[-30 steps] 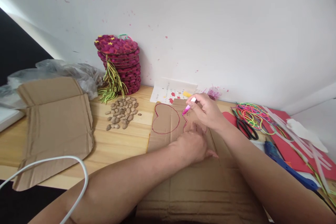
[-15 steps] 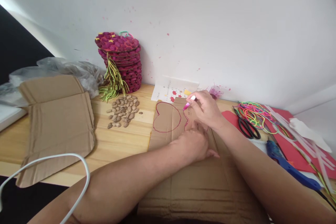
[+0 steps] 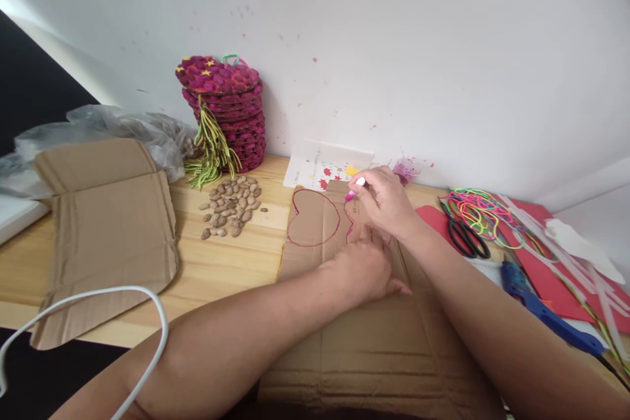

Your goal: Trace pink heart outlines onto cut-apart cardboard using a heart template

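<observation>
A brown cardboard sheet [image 3: 354, 354] lies in front of me. A heart outline [image 3: 314, 218] in dark magenta is drawn on its upper left. My right hand [image 3: 382, 200] grips a pink and white marker [image 3: 350, 196], its tip low over the cardboard along a second curved outline. My left hand [image 3: 361, 269] presses on the sheet just below, thumb stretched away from the fingers. Part of the second shape is hidden under both hands, and I cannot tell whether a separate piece lies beneath the fingers.
To the left are brown beans [image 3: 231, 205], a bent cardboard piece [image 3: 111, 230], a plastic bag [image 3: 132, 131] and a magenta heart-shaped box [image 3: 226, 115]. Black scissors [image 3: 467, 237], colourful cords [image 3: 475, 213] and a blue glue gun [image 3: 546, 315] lie right. A white cable [image 3: 160, 315] crosses my left arm.
The marker tip has shifted slightly along the second outline, with my right hand. My left hand stays on the cardboard. The view has moved a little.
</observation>
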### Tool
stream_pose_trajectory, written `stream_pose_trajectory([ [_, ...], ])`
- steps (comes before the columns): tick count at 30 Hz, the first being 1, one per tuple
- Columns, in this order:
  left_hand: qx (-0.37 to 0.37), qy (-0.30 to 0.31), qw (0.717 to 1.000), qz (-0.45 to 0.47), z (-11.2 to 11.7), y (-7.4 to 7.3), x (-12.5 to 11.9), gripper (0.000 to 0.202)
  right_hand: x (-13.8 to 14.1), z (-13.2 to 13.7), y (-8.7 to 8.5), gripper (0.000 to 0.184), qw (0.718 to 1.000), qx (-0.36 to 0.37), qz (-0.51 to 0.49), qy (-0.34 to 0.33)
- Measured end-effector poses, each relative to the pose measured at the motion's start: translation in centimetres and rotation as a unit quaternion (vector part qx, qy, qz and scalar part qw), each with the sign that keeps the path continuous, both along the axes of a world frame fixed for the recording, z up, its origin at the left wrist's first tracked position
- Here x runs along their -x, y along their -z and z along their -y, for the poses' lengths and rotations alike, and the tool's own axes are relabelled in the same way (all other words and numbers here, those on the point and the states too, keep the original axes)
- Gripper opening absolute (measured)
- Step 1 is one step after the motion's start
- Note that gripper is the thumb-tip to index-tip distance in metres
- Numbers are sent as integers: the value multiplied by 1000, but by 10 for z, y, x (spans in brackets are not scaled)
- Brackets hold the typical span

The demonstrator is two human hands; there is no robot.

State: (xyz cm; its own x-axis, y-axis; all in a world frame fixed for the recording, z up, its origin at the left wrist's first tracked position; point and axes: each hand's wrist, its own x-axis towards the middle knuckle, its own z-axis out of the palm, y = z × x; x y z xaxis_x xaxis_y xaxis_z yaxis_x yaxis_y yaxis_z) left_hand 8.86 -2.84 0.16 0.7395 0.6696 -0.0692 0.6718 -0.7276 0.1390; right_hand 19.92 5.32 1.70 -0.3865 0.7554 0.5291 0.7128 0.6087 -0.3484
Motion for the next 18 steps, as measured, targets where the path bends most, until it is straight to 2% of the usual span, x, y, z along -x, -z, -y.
stream_pose_trajectory([
  [18,7,1,1000,-13,0,-3,1,95,2,-1,1,18,999,-17,24,14],
])
